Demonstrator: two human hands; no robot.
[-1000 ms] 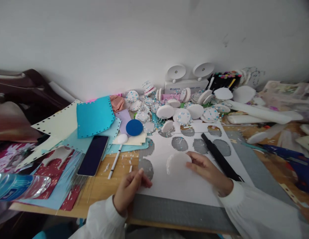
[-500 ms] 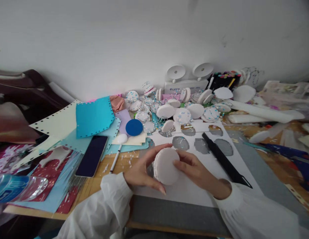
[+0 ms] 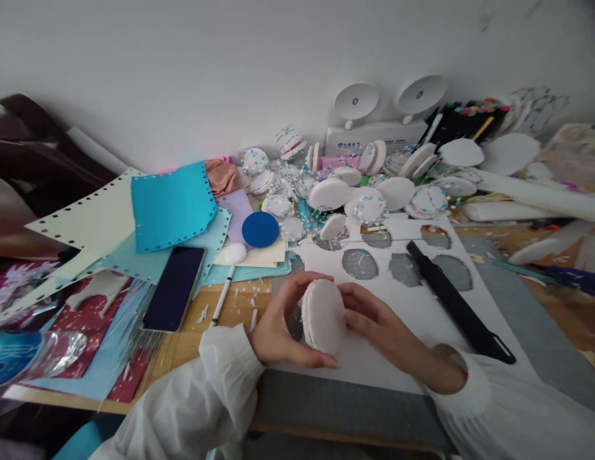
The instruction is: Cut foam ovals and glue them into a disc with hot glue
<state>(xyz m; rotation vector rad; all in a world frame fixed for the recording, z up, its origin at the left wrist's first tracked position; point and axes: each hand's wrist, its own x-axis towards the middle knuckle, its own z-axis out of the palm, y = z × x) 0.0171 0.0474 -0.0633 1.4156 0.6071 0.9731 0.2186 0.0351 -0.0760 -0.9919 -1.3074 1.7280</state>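
Observation:
A white, round, macaron-shaped foam piece (image 3: 324, 319) stands on edge between my two hands, its flat face turned toward me and to the right. My left hand (image 3: 280, 329) curves around its left side, fingers at the top and thumb along the bottom rim. Against its right edge rests my right hand (image 3: 381, 326), with fingertips partly hidden behind the piece. Beneath lies a white foam sheet (image 3: 397, 358) with rough round holes cut in it. To the right, a black slim tool (image 3: 460, 306) lies slantwise on that sheet.
Many white foam discs (image 3: 328, 193), some with blue-beaded wires, pile up at the back. A white twin-head lamp (image 3: 378, 134) stands behind them. On the left lie a phone (image 3: 174, 289), turquoise paper (image 3: 172, 204), a blue disc (image 3: 260, 229), a marker (image 3: 222, 297) and a bottle (image 3: 33, 354).
The foam piece has turned, so its face looks narrower. My right thumb has gone from its front face to the right edge. The camera view has shifted slightly.

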